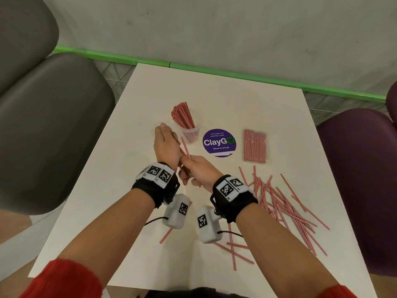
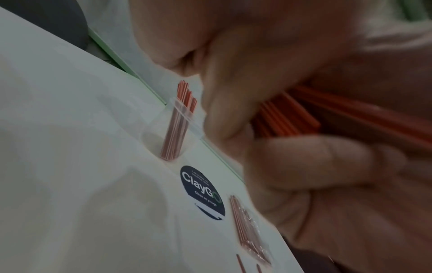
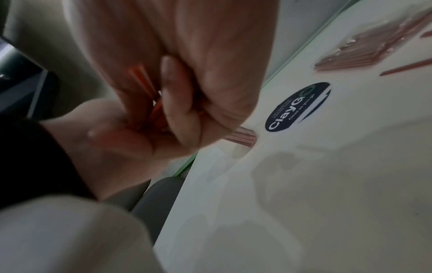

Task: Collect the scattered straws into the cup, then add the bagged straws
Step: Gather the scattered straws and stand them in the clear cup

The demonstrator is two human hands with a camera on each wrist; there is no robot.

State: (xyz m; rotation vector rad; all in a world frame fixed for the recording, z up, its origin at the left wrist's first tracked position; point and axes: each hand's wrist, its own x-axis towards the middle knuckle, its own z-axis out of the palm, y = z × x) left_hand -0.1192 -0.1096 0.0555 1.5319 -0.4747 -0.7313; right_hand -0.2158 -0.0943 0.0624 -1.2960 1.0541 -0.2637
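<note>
Red-striped straws bunched between both hands, cup partly stocked.
Left hand (image 1: 166, 145): fingers straight, palm against the bundle (image 1: 185, 147). Right hand (image 1: 198, 172): fingers curled round its lower end. Cup (image 1: 190, 132) just beyond my left hand, bag (image 1: 255, 146) flat further right, loose pile (image 1: 283, 203) far right. Risks: a slack grip fans the bundle out, or my left hand clips the light cup and tips it.

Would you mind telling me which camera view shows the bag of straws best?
The head view: the bag of straws lies whole on the table, right of the ClayGo sticker. The left wrist view shows it foreshortened and blurred; the right wrist view shows it in the top right corner, cropped by the frame.
</note>
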